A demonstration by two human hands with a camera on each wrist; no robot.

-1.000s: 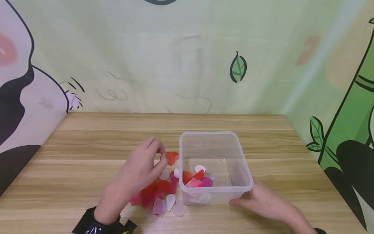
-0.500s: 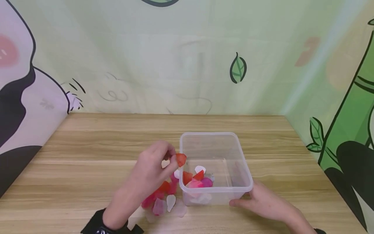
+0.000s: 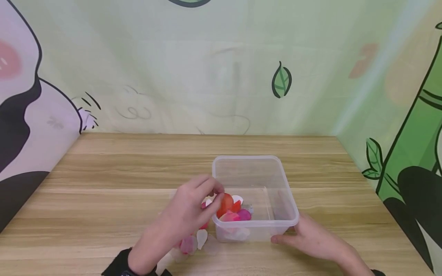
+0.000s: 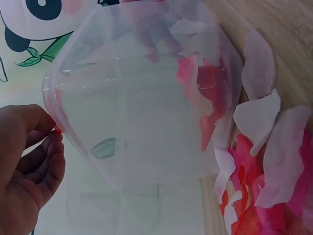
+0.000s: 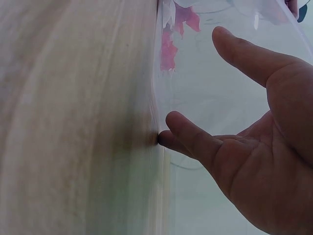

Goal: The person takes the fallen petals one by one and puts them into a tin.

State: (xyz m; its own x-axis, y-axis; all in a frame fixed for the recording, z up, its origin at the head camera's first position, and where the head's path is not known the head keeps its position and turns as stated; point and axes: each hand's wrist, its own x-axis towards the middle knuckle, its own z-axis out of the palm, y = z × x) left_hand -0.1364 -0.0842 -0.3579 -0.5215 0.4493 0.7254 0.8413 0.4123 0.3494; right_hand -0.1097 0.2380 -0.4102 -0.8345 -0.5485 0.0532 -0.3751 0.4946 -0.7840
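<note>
A clear plastic box [image 3: 257, 222] stands on the table with several red, pink and white petals inside. My left hand [image 3: 191, 209] pinches a red petal [image 3: 226, 202] between thumb and fingertips at the box's left rim, the petal hanging inside it. In the left wrist view only a sliver of red shows at the fingertips. My right hand [image 3: 315, 237] rests at the box's near right corner, thumb along the front wall. In the right wrist view its fingers [image 5: 190, 137] are spread and fairly straight against the box. Left of the box lies a loose pile of petals [image 4: 283, 166], partly covered by my left hand.
The wood-grain table [image 3: 138, 153] reaches back to a cloth backdrop [image 3: 172, 76] printed with a panda, leaves and bamboo. A white petal [image 3: 202, 238] lies near the box's front left corner. Dark cuffs [image 3: 127, 264] show at the lower edge.
My left hand has moved right and slightly toward me, carrying the red petal from over the pile across the left rim into the box. The right hand and the box have stayed in place.
</note>
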